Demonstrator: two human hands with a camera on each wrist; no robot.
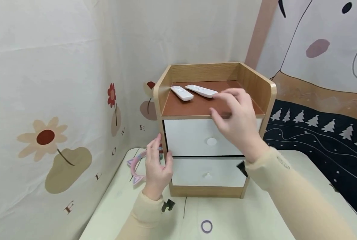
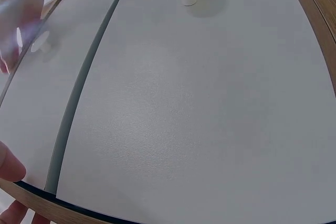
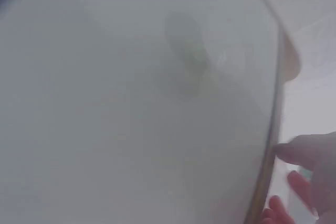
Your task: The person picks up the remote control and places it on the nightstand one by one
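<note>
A small wooden cabinet [image 1: 207, 191] with two white drawers stands on the table. The upper drawer [image 1: 187, 136] and lower drawer [image 1: 190, 170] look closed, each with a round white knob. Two white remote controls lie on its brown top shelf: the left remote [image 1: 182, 93] and the right remote [image 1: 201, 90]. My left hand [image 1: 157, 168] rests against the cabinet's left side, fingers fairly straight, thumb [image 2: 10, 165] at the front edge. Over the shelf's front edge hovers my right hand [image 1: 238, 118], thumb and fingers apart, fingertips close to the right remote's near end; contact is unclear.
A pink headband with cat ears [image 1: 134, 168] lies left of the cabinet, partly behind my left hand. A purple ring [image 1: 207, 226] is on the table [image 1: 121, 206] in front. Printed curtains hang behind and to the left.
</note>
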